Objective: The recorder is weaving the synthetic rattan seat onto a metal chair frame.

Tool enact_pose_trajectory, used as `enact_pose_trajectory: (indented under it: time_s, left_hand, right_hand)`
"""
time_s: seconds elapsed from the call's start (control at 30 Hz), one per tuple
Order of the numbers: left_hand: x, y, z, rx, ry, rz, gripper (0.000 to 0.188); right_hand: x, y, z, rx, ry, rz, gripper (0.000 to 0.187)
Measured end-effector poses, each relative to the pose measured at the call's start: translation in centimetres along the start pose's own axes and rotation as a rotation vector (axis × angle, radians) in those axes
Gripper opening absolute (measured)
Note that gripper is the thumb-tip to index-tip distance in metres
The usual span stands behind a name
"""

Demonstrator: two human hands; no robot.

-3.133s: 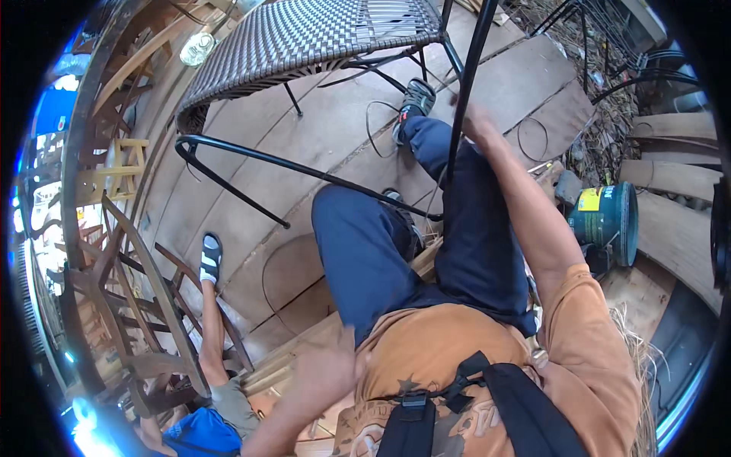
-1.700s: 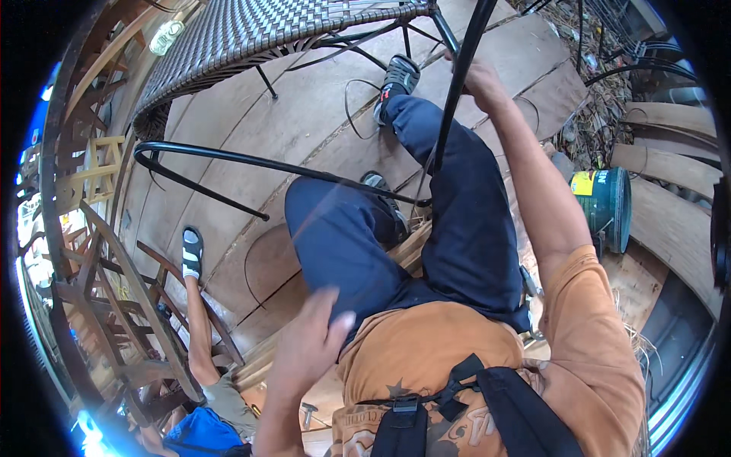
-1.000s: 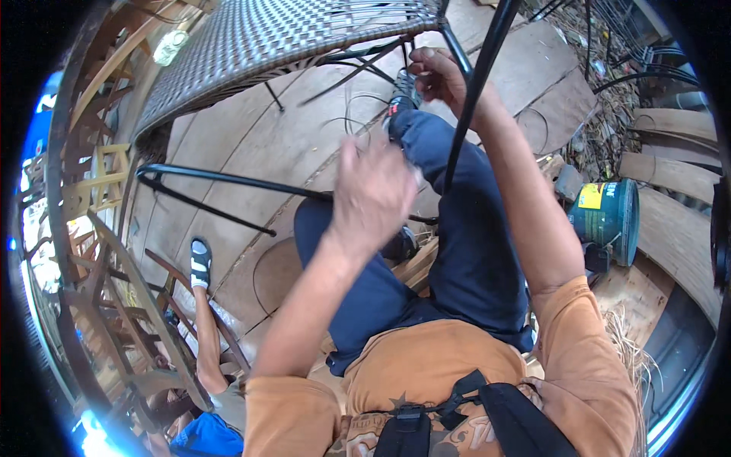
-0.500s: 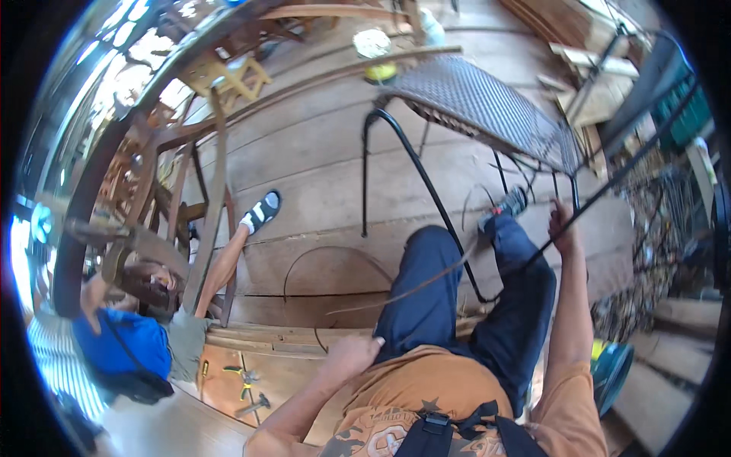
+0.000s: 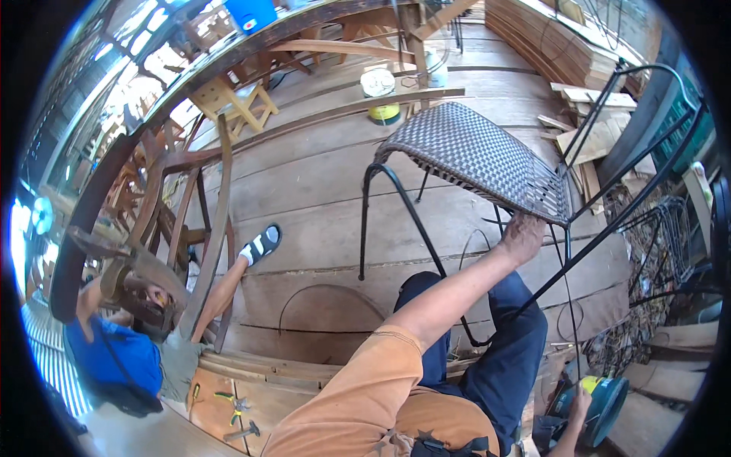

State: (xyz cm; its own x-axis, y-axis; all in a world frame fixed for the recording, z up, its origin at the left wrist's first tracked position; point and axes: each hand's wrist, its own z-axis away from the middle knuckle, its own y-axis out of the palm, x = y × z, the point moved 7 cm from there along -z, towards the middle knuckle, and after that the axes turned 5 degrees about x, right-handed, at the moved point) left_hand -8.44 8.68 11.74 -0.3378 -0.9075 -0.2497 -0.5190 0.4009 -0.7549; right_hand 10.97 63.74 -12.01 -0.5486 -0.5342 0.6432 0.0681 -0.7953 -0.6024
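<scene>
A chair with a black metal frame and a half-woven seat (image 5: 472, 152) in dark and light strips stands tilted before me. My left arm reaches across my legs, and my left hand (image 5: 525, 234) is at the underside of the seat's near right corner; its fingers are hidden there. At the lower right, my right hand (image 5: 580, 401) is closed on a thin dark weaving strip (image 5: 571, 308), which runs nearly straight up from it to the seat corner. Loose strip ends stick out around the unwoven part of the seat.
A co-worker in blue (image 5: 114, 354) sits at left behind a wooden chair frame (image 5: 217, 228). Pliers (image 5: 234, 404) and a hammer (image 5: 242, 432) lie on a board. A dark green bucket (image 5: 609, 407) stands by my right hand; a paint bucket (image 5: 381, 95) and stacked planks (image 5: 548, 46) are farther off.
My left hand has gone from my lap to the seat's underside. My right hand has come from beside the chair down to the lower right, drawing the strip taut. The view has shifted.
</scene>
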Motion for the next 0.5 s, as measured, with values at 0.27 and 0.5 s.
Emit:
enact_pose_trajectory:
  time_s: [0.27, 0.5]
  left_hand:
    - [-0.2, 2.5, -4.0, 0.215, 0.028, 0.094, 0.028]
    - [-0.3, 1.2, -3.3, 0.132, 0.033, 0.279, 0.035]
  right_hand:
    - [-6.0, -0.5, 3.7, 0.013, -0.209, 0.101, 0.044]
    - [16.4, 10.6, -2.9, -0.045, -0.312, 0.561, 0.056]
